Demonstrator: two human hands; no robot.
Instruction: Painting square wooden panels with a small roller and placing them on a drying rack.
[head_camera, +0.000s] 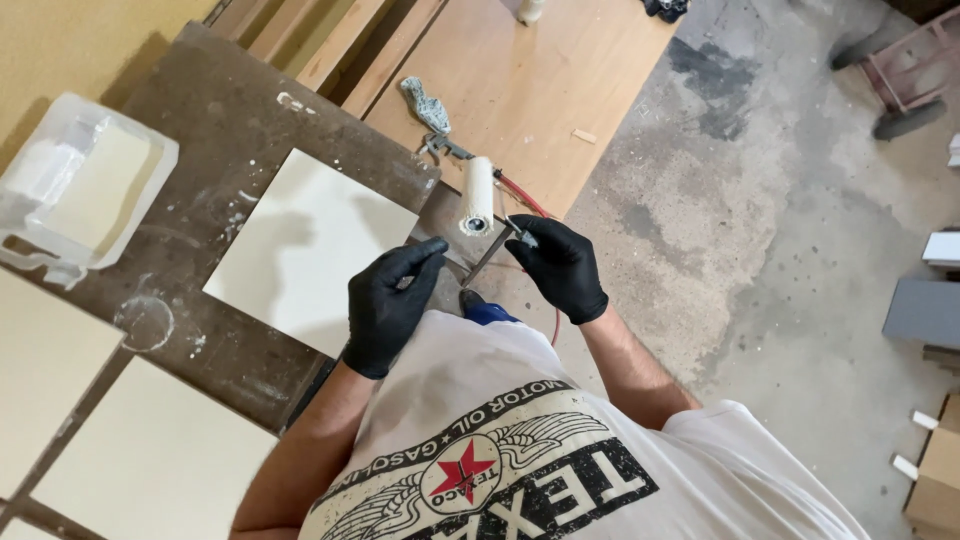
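Observation:
Both my hands wear black gloves. My right hand (560, 265) grips the metal frame of a small paint roller (477, 195), whose white sleeve points away from me. My left hand (392, 300) is loosely curled beside the roller's handle, at the near edge of a square cream-painted panel (305, 245). That panel lies on a dark, paint-stained board (230, 110). Whether the left fingers touch the roller frame is hard to tell.
A clear plastic paint tray (75, 180) with cream paint sits at the far left. More cream panels (150, 460) lie at the lower left. A wooden sheet (540, 80) carries a rag (425, 103). A red cable (525, 200) runs over the grey concrete floor (760, 200).

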